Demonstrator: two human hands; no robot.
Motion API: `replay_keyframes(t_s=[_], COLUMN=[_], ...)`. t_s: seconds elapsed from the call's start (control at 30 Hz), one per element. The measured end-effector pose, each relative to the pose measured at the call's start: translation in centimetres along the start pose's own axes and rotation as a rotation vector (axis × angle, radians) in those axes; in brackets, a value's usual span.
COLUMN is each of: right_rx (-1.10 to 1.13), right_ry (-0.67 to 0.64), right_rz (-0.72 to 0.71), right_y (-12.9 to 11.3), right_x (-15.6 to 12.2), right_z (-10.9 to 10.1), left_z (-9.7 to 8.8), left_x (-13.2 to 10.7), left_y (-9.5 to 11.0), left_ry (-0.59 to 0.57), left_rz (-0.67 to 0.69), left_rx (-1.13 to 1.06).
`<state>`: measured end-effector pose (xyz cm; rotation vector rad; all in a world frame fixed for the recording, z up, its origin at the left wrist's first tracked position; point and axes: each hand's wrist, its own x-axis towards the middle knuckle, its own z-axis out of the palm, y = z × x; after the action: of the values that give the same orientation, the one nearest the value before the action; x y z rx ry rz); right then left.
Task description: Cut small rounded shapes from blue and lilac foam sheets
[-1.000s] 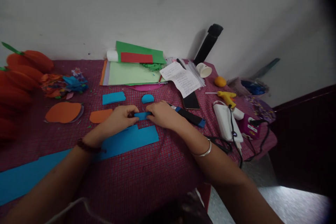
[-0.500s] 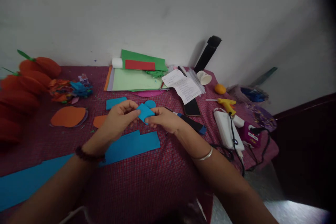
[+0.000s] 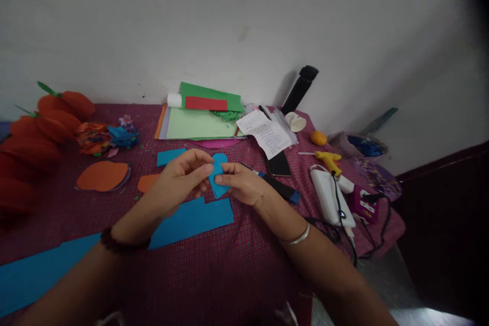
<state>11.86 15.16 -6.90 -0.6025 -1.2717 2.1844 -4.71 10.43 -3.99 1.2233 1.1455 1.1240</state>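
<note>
Clear tabletop (image 3: 237, 265) nearside of left hand (image 3: 179, 181) and right hand (image 3: 240, 183). Crowded rightward by black tool (image 3: 280, 189), white box (image 3: 328, 196), glue gun (image 3: 327, 158). Blocked farther back by paper stack (image 3: 198, 123).

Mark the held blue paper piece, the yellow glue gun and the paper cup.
blue paper piece (image 3: 218, 188), head view, lower half
yellow glue gun (image 3: 327, 158), head view, body
paper cup (image 3: 296, 122), head view, middle

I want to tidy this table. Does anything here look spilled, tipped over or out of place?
Yes. The cup at the back right lies on its side; no spill shows. Small paper scraps dot the cloth by the orange cutouts.
</note>
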Motion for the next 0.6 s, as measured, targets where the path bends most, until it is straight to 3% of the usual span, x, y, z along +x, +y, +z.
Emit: replay_keyframes(t_s=[0.1,0.23,0.37,0.47,0.6], right_rx=[0.081,0.153,0.225,0.266,0.238], right_ry=[0.115,0.254,0.309,0.339,0.354], right_rz=[-0.134,-0.308,-0.368,-0.390,-0.412], right_y=[-0.3,-0.9,-1.1,-1.1,-0.8], right_x=[0.0,-0.1,-0.5,-0.7,-0.8], right_z=[0.8,2.0,3.0,3.4,3.5], left_z=[0.6,1.9,2.9,3.0,2.6], left_x=[-0.6,-1.6,-2.4,-2.4,-2.0], left_y=[0.3,0.7,1.0,1.0,1.0], left_ry=[0.005,0.103,0.195,0.238,0.257], left_rz=[0.050,0.248,0.391,0.397,0.303], left_rx=[0.003,0.429,0.710,0.693,0.471])
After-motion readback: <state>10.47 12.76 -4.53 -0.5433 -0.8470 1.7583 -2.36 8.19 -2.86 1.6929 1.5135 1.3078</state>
